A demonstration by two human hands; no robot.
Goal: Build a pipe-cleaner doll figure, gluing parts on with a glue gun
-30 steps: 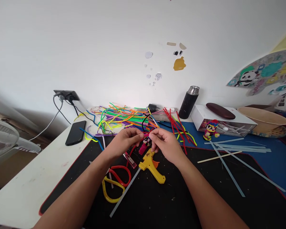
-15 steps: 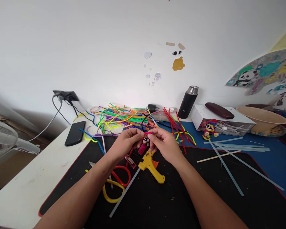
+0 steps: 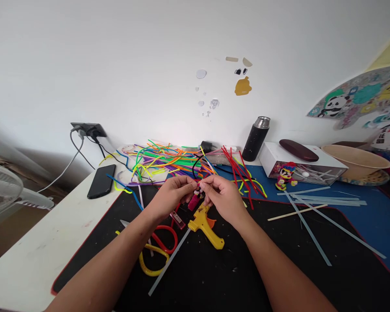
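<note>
My left hand [image 3: 177, 195] and my right hand [image 3: 222, 195] meet over the black mat, thumb and forefinger pinched on each. Between the fingertips is a short bit of red pipe cleaner, mostly covered. Just below it shows a small doll [image 3: 194, 202] with a magenta body and a black-and-white part on top; fingers hide some of it. A yellow glue gun [image 3: 208, 227] lies under my right hand, a pale glue stick [image 3: 169, 262] in its rear. Scissors [image 3: 165, 239] with red and yellow handles rest beneath my left forearm, near a small red labelled box [image 3: 177, 220].
Behind my hands spreads a heap of coloured pipe cleaners [image 3: 169, 161], with red ones [image 3: 243, 173] to the right. A black flask [image 3: 256, 138], a white box [image 3: 269, 162], a finished-looking doll [image 3: 286, 175] and loose glue sticks [image 3: 312, 234] are rightward. A phone [image 3: 102, 181] lies left.
My hands stay together at nearly the same spot, with the fingertips slightly shifted. Less of the red strand shows between them. The whole view has moved a little.
</note>
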